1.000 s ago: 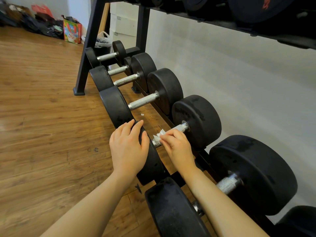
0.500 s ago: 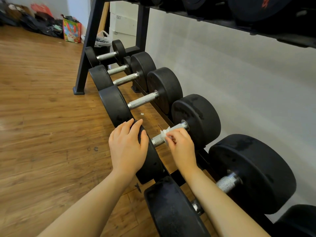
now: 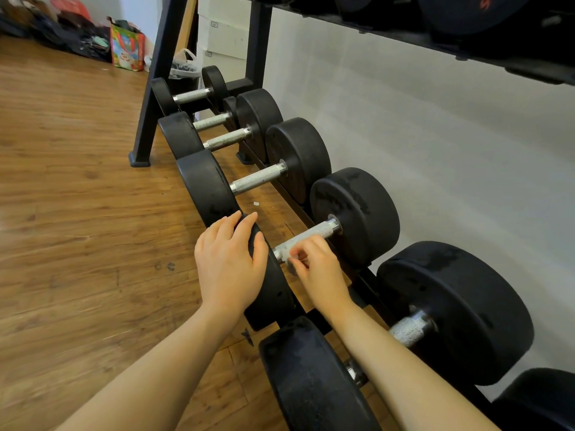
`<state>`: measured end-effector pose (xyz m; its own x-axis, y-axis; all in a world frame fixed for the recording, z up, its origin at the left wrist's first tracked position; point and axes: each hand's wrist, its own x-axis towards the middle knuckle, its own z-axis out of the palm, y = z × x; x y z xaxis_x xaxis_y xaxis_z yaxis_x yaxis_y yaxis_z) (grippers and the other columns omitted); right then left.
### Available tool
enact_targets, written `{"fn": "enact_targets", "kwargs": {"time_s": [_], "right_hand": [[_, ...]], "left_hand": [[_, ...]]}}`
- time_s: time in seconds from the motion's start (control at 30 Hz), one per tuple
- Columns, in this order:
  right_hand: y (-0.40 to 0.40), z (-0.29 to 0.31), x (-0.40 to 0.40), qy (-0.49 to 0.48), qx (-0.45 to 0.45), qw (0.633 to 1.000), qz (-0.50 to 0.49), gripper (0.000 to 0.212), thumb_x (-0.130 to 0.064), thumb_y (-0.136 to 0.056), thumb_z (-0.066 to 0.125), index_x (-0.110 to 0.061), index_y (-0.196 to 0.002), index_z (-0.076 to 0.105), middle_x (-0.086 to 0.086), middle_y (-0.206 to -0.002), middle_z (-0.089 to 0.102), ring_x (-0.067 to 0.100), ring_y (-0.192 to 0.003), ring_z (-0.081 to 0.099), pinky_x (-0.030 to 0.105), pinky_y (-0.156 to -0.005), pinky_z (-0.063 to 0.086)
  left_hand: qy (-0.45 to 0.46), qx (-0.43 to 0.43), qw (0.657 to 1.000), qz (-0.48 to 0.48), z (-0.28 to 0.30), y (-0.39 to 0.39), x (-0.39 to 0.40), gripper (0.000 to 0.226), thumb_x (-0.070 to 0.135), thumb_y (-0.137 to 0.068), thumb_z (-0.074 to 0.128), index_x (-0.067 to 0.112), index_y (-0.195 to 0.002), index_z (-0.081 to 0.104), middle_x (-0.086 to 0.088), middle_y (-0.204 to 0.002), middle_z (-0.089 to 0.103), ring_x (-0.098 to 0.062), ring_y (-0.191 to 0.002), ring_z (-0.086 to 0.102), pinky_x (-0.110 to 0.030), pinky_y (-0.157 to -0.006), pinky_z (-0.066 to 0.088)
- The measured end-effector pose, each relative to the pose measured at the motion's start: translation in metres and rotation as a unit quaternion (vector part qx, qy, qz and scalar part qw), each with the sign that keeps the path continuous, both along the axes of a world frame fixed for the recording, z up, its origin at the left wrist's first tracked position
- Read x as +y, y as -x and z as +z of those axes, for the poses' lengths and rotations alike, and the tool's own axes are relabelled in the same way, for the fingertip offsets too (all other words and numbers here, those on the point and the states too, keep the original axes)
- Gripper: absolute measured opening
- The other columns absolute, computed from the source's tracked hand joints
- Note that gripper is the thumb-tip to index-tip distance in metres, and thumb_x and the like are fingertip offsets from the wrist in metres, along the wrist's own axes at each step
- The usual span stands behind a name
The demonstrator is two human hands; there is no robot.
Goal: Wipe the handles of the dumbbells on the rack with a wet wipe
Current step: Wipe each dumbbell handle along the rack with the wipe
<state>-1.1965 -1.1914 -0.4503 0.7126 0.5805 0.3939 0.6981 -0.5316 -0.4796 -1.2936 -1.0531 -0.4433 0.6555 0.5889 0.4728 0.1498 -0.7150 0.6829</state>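
Black dumbbells with knurled steel handles lie in a row on the low rack (image 3: 146, 126). My left hand (image 3: 228, 262) rests flat on the near black head (image 3: 273, 293) of one dumbbell. My right hand (image 3: 314, 272) pinches a small white wet wipe (image 3: 292, 256) against the near end of that dumbbell's handle (image 3: 311, 236). The wipe is blurred and mostly covered by my fingers. The far head (image 3: 354, 213) of this dumbbell stands by the wall.
More dumbbells continue left toward the rack's upright and right under my right forearm (image 3: 410, 329). An upper shelf (image 3: 466, 35) of dark weights hangs overhead. Bags (image 3: 127, 48) and clutter sit on the wooden floor (image 3: 77, 213) at the far left. A white wall (image 3: 435, 150) backs the rack.
My right hand slid the wipe back along the handle from its middle toward the near head. My left hand has stayed on the near head.
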Motion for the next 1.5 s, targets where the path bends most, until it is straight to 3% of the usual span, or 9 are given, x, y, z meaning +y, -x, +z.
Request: {"fn": "enact_targets", "kwargs": {"time_s": [0.27,0.4,0.53,0.7,0.87,0.93,1.07,1.27,1.5], "right_hand": [[0.001,-0.003,0.001,0.005,-0.084,0.996,0.023,0.020,-0.008,-0.089,0.064,-0.010,-0.109,0.066,0.000,-0.111,0.055,0.011,-0.104,0.054,0.022,-0.090,0.047],[0.005,-0.004,0.005,0.022,-0.109,0.993,0.041,0.022,-0.011,-0.089,0.064,-0.012,-0.111,0.068,-0.001,-0.106,0.059,0.011,-0.103,0.052,0.020,-0.083,0.044],[0.003,-0.005,0.006,-0.001,-0.134,0.991,-0.025,0.019,-0.014,-0.089,0.066,-0.014,-0.108,0.070,-0.002,-0.106,0.062,0.012,-0.101,0.051,0.018,-0.078,0.039],[0.006,-0.008,0.010,0.007,-0.133,0.991,0.014,0.022,-0.017,-0.090,0.064,-0.015,-0.110,0.071,-0.001,-0.109,0.065,0.020,-0.100,0.055,0.030,-0.077,0.050],[0.004,-0.008,0.012,0.050,-0.192,0.980,0.004,0.032,-0.029,-0.092,0.044,-0.016,-0.105,0.070,-0.001,-0.104,0.065,0.021,-0.087,0.060,0.039,-0.066,0.051],[0.002,-0.007,0.013,0.037,-0.181,0.983,-0.008,0.034,-0.030,-0.093,0.042,-0.014,-0.104,0.069,0.000,-0.102,0.064,0.020,-0.085,0.060,0.040,-0.065,0.052],[0.005,-0.009,0.014,0.033,-0.109,0.992,0.059,0.029,-0.028,-0.097,0.048,-0.016,-0.117,0.065,-0.003,-0.114,0.062,0.016,-0.096,0.061,0.039,-0.071,0.055],[-0.002,-0.007,0.013,-0.014,-0.096,0.995,-0.008,0.022,-0.024,-0.095,0.059,-0.017,-0.112,0.069,-0.005,-0.112,0.061,0.013,-0.092,0.060,0.036,-0.070,0.054],[0.000,-0.006,0.012,0.003,-0.083,0.996,0.036,0.023,-0.025,-0.096,0.057,-0.018,-0.115,0.067,-0.005,-0.117,0.060,0.012,-0.098,0.059,0.032,-0.075,0.054]], "left_hand": [[-0.001,0.002,1.000,0.001,0.000,-0.001,0.000,0.049,0.039,-0.094,0.038,0.020,-0.134,0.059,-0.005,-0.139,0.057,-0.026,-0.133,0.047,-0.051,-0.111,0.033],[-0.007,-0.002,1.000,0.002,0.000,0.000,0.000,0.048,0.038,-0.094,0.039,0.019,-0.133,0.060,-0.005,-0.137,0.058,-0.025,-0.131,0.048,-0.050,-0.110,0.034],[-0.008,-0.006,1.000,-0.002,0.001,0.001,0.000,0.048,0.038,-0.095,0.039,0.019,-0.134,0.060,-0.005,-0.137,0.058,-0.025,-0.132,0.048,-0.049,-0.110,0.033],[-0.008,-0.006,1.000,0.000,0.002,0.001,-0.001,0.049,0.038,-0.094,0.038,0.018,-0.133,0.060,-0.006,-0.137,0.059,-0.026,-0.131,0.048,-0.050,-0.109,0.034],[-0.010,-0.007,1.000,0.000,0.002,0.002,-0.001,0.048,0.038,-0.094,0.038,0.018,-0.132,0.061,-0.006,-0.136,0.059,-0.027,-0.130,0.049,-0.051,-0.109,0.036],[-0.013,-0.010,1.000,0.000,0.002,0.001,0.000,0.049,0.039,-0.094,0.038,0.017,-0.132,0.061,-0.006,-0.135,0.060,-0.027,-0.130,0.050,-0.051,-0.108,0.037],[-0.013,-0.009,1.000,-0.002,0.001,0.001,0.000,0.052,0.041,-0.094,0.035,0.018,-0.133,0.060,-0.006,-0.136,0.059,-0.027,-0.131,0.049,-0.051,-0.109,0.036],[-0.006,-0.007,1.000,-0.004,0.001,0.000,0.000,0.048,0.038,-0.094,0.038,0.018,-0.133,0.060,-0.006,-0.137,0.059,-0.027,-0.131,0.049,-0.054,-0.108,0.037],[-0.010,-0.002,1.000,-0.006,0.000,0.000,0.001,0.050,0.039,-0.094,0.037,0.019,-0.133,0.060,-0.005,-0.137,0.058,-0.026,-0.131,0.048,-0.054,-0.108,0.037]]}}
